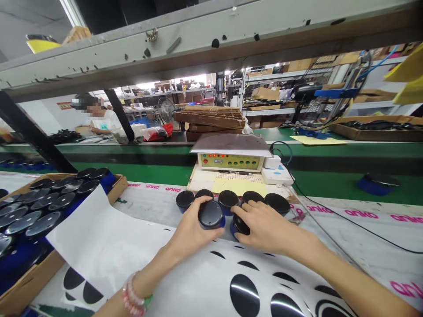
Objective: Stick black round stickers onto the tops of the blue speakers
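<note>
My left hand (190,231) is closed around a round blue piece with a glossy black top (210,214), thumb and fingers on its sides. Beside it, my right hand (266,225) has its fingers around a second black-topped blue piece (240,225), partly covered by the hand. Just behind both hands stands a row of several similar round pieces (228,200), black faces up. Below the hands spreads a white sheet (194,281) with black round stickers (244,294); its left part curls up.
A cardboard tray (120,187) packed with the same pieces sits at left. Behind the row is a control box (231,158) with lit indicators. One blue piece (378,182) lies on the green conveyor (317,169). A black cable (333,213) crosses at right. A person (105,121) sits across, left.
</note>
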Tool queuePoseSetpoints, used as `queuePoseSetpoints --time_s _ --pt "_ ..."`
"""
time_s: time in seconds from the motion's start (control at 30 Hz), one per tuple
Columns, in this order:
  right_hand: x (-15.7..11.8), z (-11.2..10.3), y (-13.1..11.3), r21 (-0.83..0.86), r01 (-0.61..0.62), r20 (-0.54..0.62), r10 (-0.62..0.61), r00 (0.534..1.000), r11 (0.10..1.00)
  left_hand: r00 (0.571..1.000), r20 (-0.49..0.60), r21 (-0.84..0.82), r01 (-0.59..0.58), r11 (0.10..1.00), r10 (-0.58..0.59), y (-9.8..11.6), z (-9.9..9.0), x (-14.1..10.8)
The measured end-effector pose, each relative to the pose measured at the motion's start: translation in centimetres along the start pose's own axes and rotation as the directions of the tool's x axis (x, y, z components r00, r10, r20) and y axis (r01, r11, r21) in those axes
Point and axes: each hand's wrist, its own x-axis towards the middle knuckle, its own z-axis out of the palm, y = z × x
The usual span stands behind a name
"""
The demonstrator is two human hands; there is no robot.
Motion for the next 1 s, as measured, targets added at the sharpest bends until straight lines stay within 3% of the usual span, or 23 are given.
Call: queuePoseSetpoints --time_s 0.13,0.3,0.47,0.6,0.7,0.8,0.9,1.0 --pt "-0.1 0.2 -0.4 0.002 0.009 -0.009 -0.009 1.0 1.0 0.999 0.04 -0.055 -0.001 0.998 0.003 0.5 0.5 0.1" --pt "-0.1 0.4 -0.6 -0.025 -0.031 0.001 0.031 1.0 0.999 0.989 0.146 0.021 0.032 0.999 -0.035 -0.2 1.2 0.2" --pt "-0.2 0.5 -0.7 -0.072 -0.07 -0.023 0.068 0.997 0.995 0.947 0.32 0.1 -0.024 0.995 -0.009 -0.1 -2.0 1.2" --pt "-0.3 0.5 -0.9 -0.114 -0.068 -0.074 0.06 0.995 0.991 0.967 0.243 0.182 -0.126 0.975 0.079 -0.5 -4.1 3.3" --pt "-0.7 0.3 -1.4 -0.151 -0.02 -0.122 0.002 0.992 0.988 0.975 0.201 0.267 -0.153 0.952 0.1 -2.1 -3.4 5.1" --pt "-1.0 0.5 -2.2 -0.106 0.129 -0.206 -0.149 0.967 0.986 0.98 0.174 0.275 -0.147 0.95 0.101 -3.2 -2.2 6.4" --pt "-0.5 1.5 -2.6 -0.025 0.262 -0.254 -0.26 0.932 0.965 0.989 0.068 0.221 -0.142 0.965 0.13 -2.5 -1.9 6.4" --pt "0.4 2.4 -2.3 0.018 0.336 -0.239 -0.322 0.916 0.942 0.989 -0.055 0.144 -0.127 0.981 0.136 -0.3 -2.7 5.3"
